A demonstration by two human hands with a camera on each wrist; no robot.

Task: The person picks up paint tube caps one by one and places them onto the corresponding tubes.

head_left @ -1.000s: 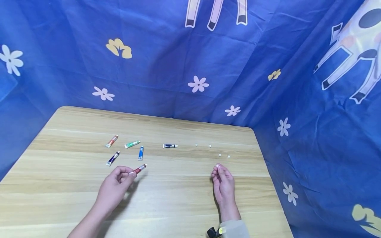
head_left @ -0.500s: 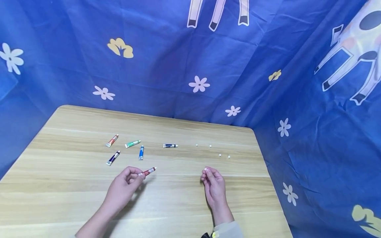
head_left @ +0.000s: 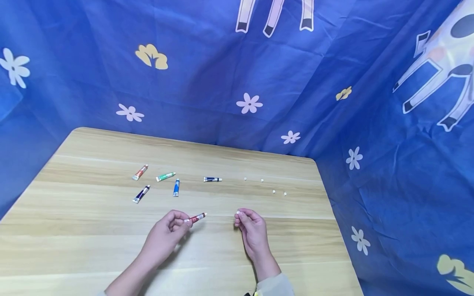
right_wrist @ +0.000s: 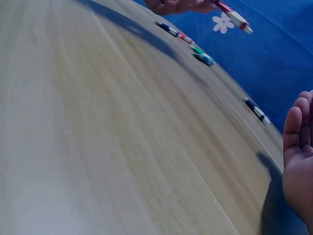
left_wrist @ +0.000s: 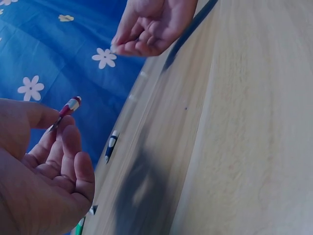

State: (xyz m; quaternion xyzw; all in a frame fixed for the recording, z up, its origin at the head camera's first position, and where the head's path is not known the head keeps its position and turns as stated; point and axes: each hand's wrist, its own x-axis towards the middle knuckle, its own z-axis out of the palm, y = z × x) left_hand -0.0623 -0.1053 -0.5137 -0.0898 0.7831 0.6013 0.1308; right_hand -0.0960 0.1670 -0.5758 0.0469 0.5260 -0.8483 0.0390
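My left hand pinches a red paint tube by its flat crimped end, above the table. The tube's narrow end points right, toward my other hand. Between thumb and forefinger, my right hand pinches a small white cap. A gap separates the cap from the tube's tip. In the left wrist view the red tube sits between thumb and fingertips, its nozzle tilted up. The right wrist view shows the tube at the top and only part of my right hand at the edge.
On the wooden table lie an orange-red tube, a green tube, a blue tube, a dark purple tube and a dark blue tube. Several white caps lie back right. Blue curtain hangs behind.
Both hands have moved closer together: the left hand has carried the red tube to the right, and the right hand has brought the white cap to the left. The tubes on the table stay put.
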